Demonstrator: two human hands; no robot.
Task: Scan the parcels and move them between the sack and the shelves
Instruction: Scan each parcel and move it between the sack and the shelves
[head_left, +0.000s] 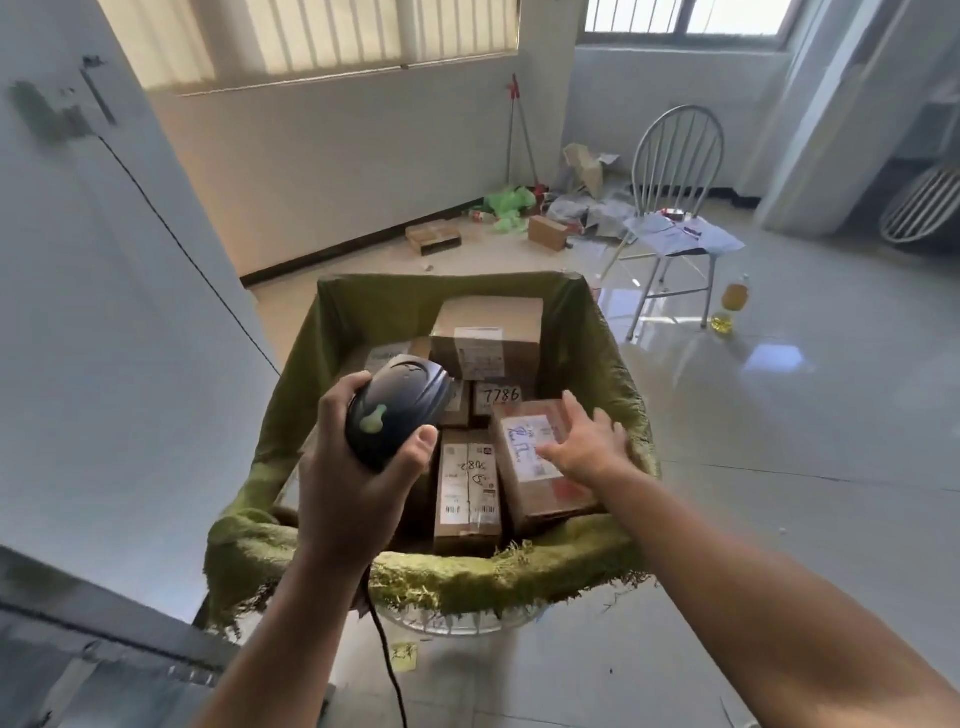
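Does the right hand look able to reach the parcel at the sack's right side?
Likely yes: the open right hand hovers right over that parcel, lying uncovered in the sack; the left hand holds the scanner aside.

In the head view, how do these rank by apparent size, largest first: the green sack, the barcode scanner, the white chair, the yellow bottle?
1. green sack
2. white chair
3. barcode scanner, which looks enlarged because it is near the camera
4. yellow bottle

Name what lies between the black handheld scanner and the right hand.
In the head view, parcels in the green woven sack fill that gap: a narrow brown cardboard box with barcode labels and, behind it, one marked 7786.
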